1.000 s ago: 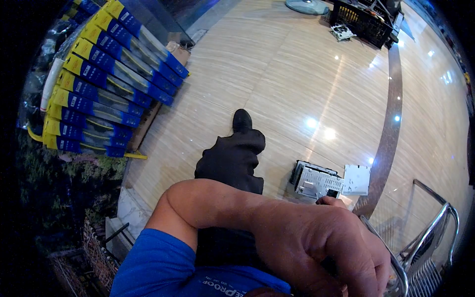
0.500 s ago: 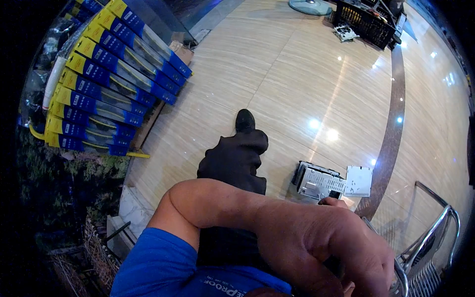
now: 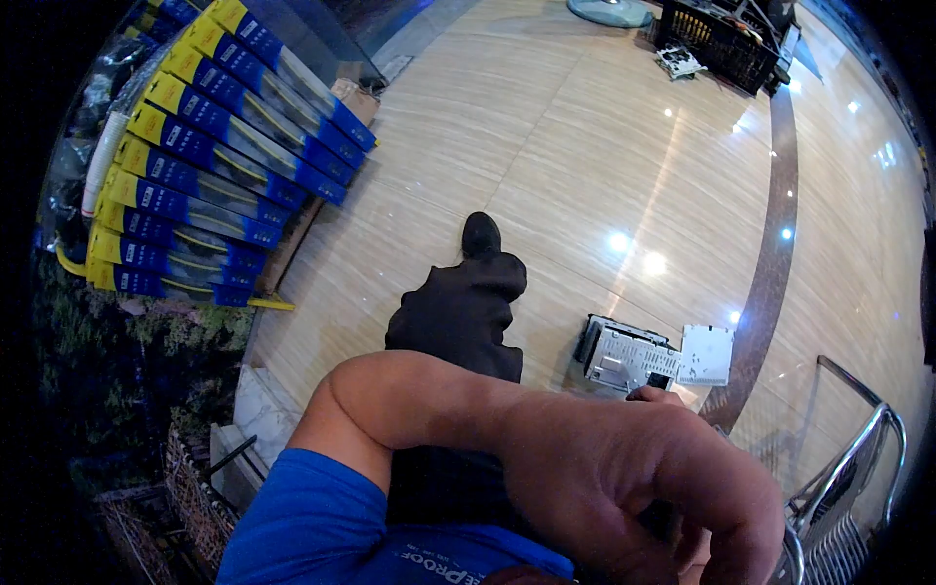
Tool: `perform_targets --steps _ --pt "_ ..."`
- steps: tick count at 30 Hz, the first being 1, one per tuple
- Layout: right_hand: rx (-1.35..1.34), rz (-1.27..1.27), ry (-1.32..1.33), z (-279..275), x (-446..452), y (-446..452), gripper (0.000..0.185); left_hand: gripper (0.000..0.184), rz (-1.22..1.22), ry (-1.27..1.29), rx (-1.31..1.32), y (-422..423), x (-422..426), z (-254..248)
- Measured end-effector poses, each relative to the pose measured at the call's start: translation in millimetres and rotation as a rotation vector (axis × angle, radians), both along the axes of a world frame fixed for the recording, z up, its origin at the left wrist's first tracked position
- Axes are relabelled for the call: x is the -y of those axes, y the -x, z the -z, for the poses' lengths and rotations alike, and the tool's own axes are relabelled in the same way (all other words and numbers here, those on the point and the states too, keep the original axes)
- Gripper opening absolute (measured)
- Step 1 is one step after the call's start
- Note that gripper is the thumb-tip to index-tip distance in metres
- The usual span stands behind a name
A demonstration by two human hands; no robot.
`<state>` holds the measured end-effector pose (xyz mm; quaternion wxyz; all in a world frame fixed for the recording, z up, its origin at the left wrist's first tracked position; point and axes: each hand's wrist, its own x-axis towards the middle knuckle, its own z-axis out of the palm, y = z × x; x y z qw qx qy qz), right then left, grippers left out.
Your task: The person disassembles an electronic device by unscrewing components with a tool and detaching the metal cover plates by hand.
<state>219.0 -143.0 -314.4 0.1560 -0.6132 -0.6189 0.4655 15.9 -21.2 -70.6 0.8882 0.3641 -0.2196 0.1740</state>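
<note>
My left hand (image 3: 643, 478) reaches across from the left, blue-sleeved arm bent, in the lower right of the head view. Its fingers are curled downward; what they hold, if anything, is hidden beneath the hand. Just beyond the knuckles shows a fingertip (image 3: 655, 395), seemingly of my right hand, which is otherwise covered by the left. Past it on the floor lies a slotted silver metal unit with a dark front (image 3: 624, 353), like a car stereo or drive chassis. Beside that unit is a flat whitish metal plate (image 3: 706, 355).
Blue-and-yellow packages (image 3: 195, 166) hang in rows at the left. A black crate (image 3: 717, 49) full of parts stands at the back right, a loose metal piece (image 3: 680, 62) beside it. Tubular chrome frame (image 3: 858, 468) at lower right. My black shoe (image 3: 481, 234) rests on the tiles.
The left hand has shifted slightly, its bent fingers turning a little to the right. The metal unit and plate stay where they were on the floor.
</note>
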Motion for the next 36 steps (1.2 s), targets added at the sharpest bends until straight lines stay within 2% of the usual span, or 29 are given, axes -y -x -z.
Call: perform_targets --steps 1,3,5,9,12,15,18,21,22,24,27,29,32,34,35,36 --pt "0.002 0.001 0.003 -1 0 0 0.029 0.018 -0.103 0.116 0.177 -15 9 2" --pt "0.016 0.015 0.0 -2 1 1 0.029 0.027 -0.206 0.233 0.355 -19 5 4" --pt "0.009 0.03 0.022 -3 1 2 0.029 0.024 -0.05 -0.118 0.167 -7 -17 10" --pt "-0.003 0.041 0.071 -5 -2 2 0.03 0.022 -0.003 -0.086 0.156 -7 -18 10" --pt "0.016 0.034 0.041 -4 -1 2 0.03 0.021 -0.076 -0.128 0.25 -8 -21 14" --pt "0.033 0.023 0.031 -4 -1 2 0.03 0.021 -0.08 -0.205 0.214 -5 -22 13" --pt "0.033 0.024 0.007 -3 1 2 0.03 0.02 -0.049 -0.151 0.136 -4 -19 10" --pt "0.012 0.026 0.014 0 0 2 0.031 0.019 -0.126 -0.19 0.239 -9 -18 13" --pt "0.012 0.026 0.014 -2 -1 1 0.031 0.019 -0.095 -0.177 0.199 -8 -18 11" --pt "0.026 0.049 0.121 -12 -6 4 0.031 0.019 -0.065 -0.164 0.157 -8 -20 6" --pt "0.053 -0.011 -0.019 7 1 -1 0.031 0.034 -0.051 -0.176 0.228 -10 -29 3" --pt "0.086 -0.04 -0.081 8 2 -3 0.036 0.023 0.048 -0.065 -0.066 -4 -31 13" --pt "0.236 -0.067 0.035 -6 1 1 0.046 0.023 -0.179 -0.013 -0.109 -11 -42 29" --pt "0.296 -0.06 0.114 -10 -3 1 0.053 0.018 -0.296 0.016 -0.259 -10 -45 32" --pt "0.304 -0.039 0.131 -9 -5 2 0.056 0.016 -0.27 0.017 -0.345 -7 -52 30" --pt "0.224 0.02 0.09 -7 -4 0 0.043 0.014 -0.242 0.02 -0.431 -5 -58 28"
